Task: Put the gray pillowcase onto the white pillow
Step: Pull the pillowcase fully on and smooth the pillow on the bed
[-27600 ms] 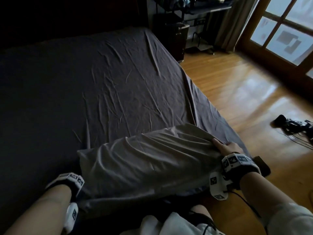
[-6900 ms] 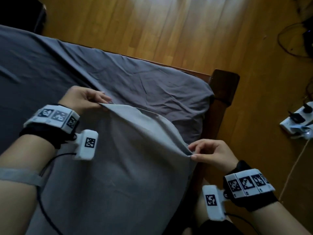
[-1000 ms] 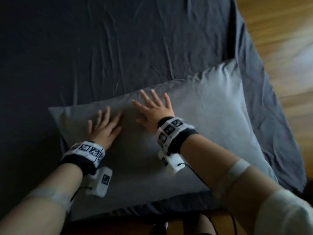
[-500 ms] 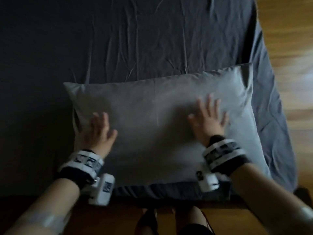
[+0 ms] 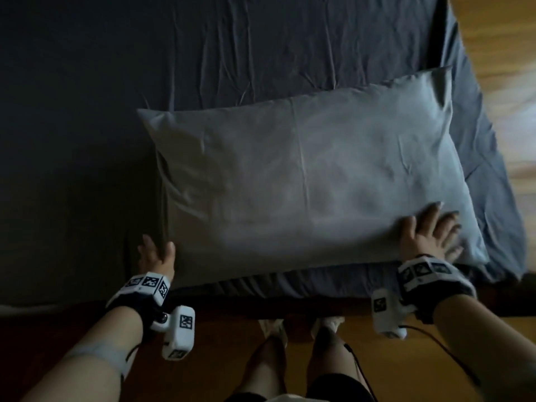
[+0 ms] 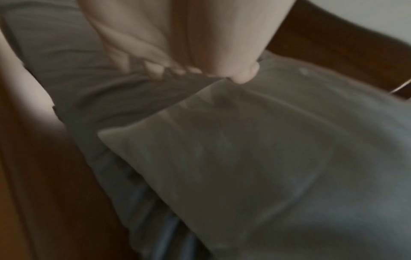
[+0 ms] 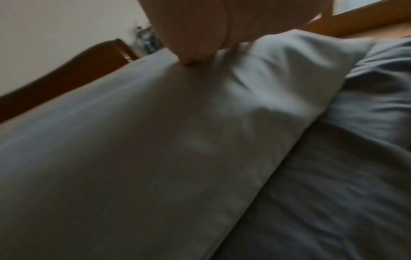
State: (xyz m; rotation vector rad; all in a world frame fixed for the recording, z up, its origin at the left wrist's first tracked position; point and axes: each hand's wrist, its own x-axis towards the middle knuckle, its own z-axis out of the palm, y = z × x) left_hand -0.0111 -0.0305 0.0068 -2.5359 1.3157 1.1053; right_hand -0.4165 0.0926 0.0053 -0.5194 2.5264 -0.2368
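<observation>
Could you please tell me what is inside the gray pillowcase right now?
The gray pillowcase looks evenly filled, lying on the dark bedsheet. No white pillow shows anywhere; the fabric covers whatever fills it.

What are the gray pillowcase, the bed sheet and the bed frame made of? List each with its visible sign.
Gray pillowcase: woven cloth, likely cotton or a blend; faint sheen, soft creases, one straight fold line.
Bed sheet: darker gray woven cloth, matte, full of fine wrinkles.
Bed frame: apparently wood, dark reddish-brown, smooth; the blur hides any grain.
</observation>
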